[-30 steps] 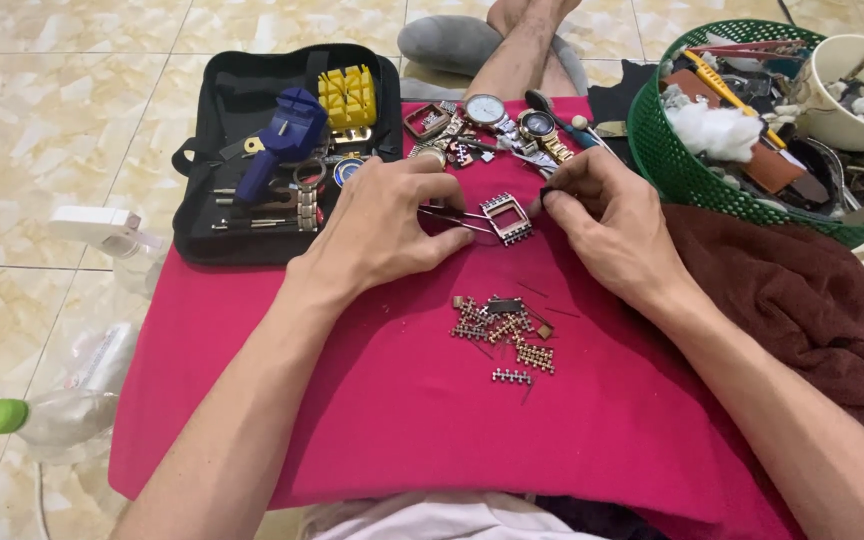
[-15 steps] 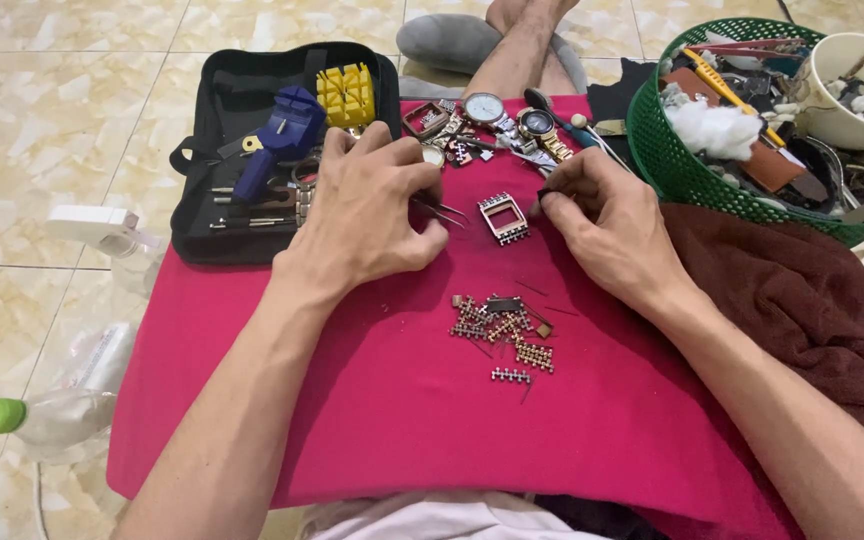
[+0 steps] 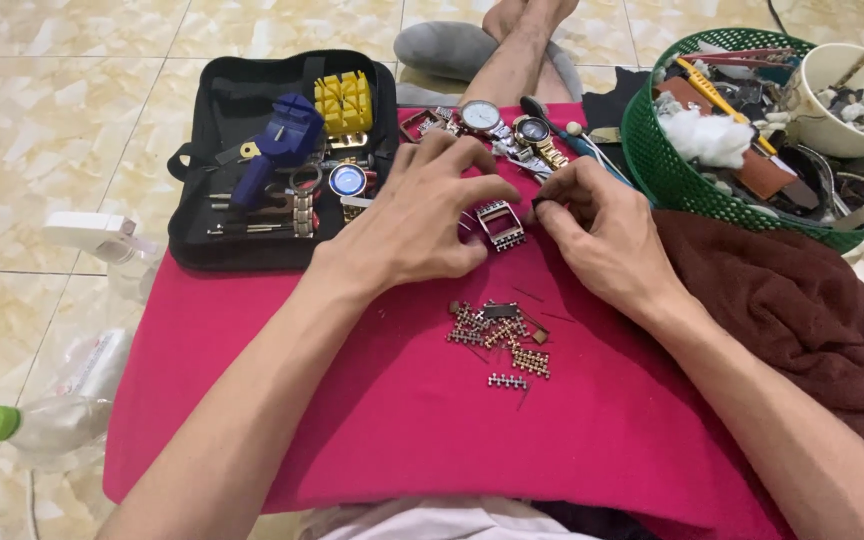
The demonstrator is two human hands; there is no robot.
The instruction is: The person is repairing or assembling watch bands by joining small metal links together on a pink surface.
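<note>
Left hand (image 3: 417, 225) flat and spread on the pink cloth (image 3: 352, 400), palm down, fingers wide, holding nothing that can be seen. Fingertips up near the top of the cloth, close to the black tool case (image 3: 252, 165). Thumb side just beside the small silver watch band piece (image 3: 500, 224).

Right hand (image 3: 602, 235) curled, thumb and first finger pinched narrow on something tiny and dark at the tips. Too small to tell what. Sits just to the right of the watch band piece, not touching it as far as can be seen.

Watch band piece lying on the pink cloth, right between the two hands.

Below the hands, a little pile of loose watch links (image 3: 500, 335), some silver, some gold, with a few thin pins next to them. Well apart from both hands.

Above the hands, two wristwatches (image 3: 507, 125) with round faces, lying side by side at the top edge of the cloth.

Inside the black tool case: a blue tool (image 3: 277, 140), a yellow block (image 3: 344, 100), and small metal tools in a row.

On the right, a green basket (image 3: 652, 165) full of odds and ends, with a white bowl (image 3: 837, 125) resting in it. A brown towel (image 3: 792, 310) next to the right arm.

On the floor at the left, a clear plastic bottle (image 3: 47, 420) with a green cap, lying on its side.
</note>
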